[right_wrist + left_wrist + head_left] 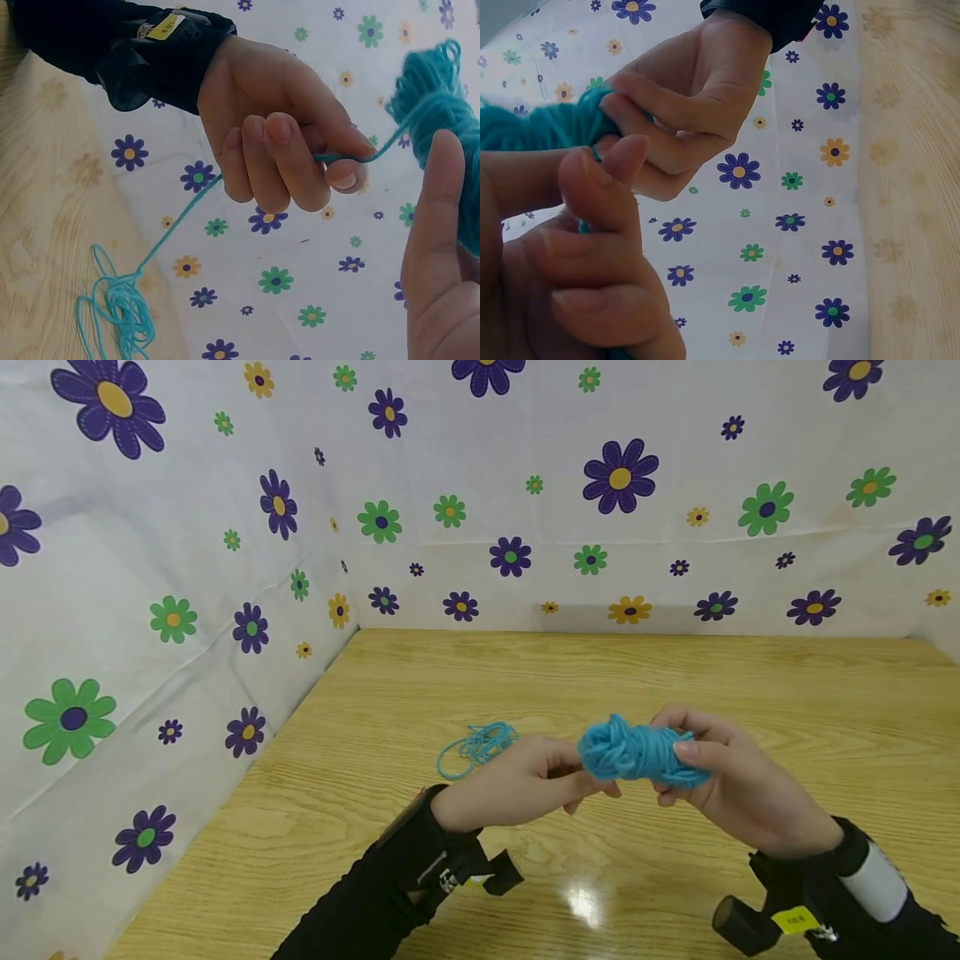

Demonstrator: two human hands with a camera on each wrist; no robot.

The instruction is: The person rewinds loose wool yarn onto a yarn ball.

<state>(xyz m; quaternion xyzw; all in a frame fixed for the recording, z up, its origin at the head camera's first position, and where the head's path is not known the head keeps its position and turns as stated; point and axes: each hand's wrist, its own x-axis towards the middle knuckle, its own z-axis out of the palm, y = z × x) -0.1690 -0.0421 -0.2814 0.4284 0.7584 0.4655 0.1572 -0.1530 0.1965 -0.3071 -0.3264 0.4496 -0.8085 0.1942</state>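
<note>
A blue bundle of wound yarn (637, 752) is held above the table by my right hand (738, 781), its thumb lying along the near side. My left hand (525, 781) is just left of the bundle and pinches the yarn strand (390, 142) between thumb and forefinger. In the right wrist view that strand runs from the bundle through the left hand's curled fingers (281, 161) and down to a loose tangle of yarn (124, 315). The same tangle lies on the table behind my left wrist in the head view. The left wrist view shows both hands close together at the bundle's end.
The wooden table (420, 685) has a light grain and a bright reflection near its front. White cloth (480, 468) with purple, green and yellow flowers stands behind and to the left. Dark wrist-worn cameras (742, 922) sit below both hands.
</note>
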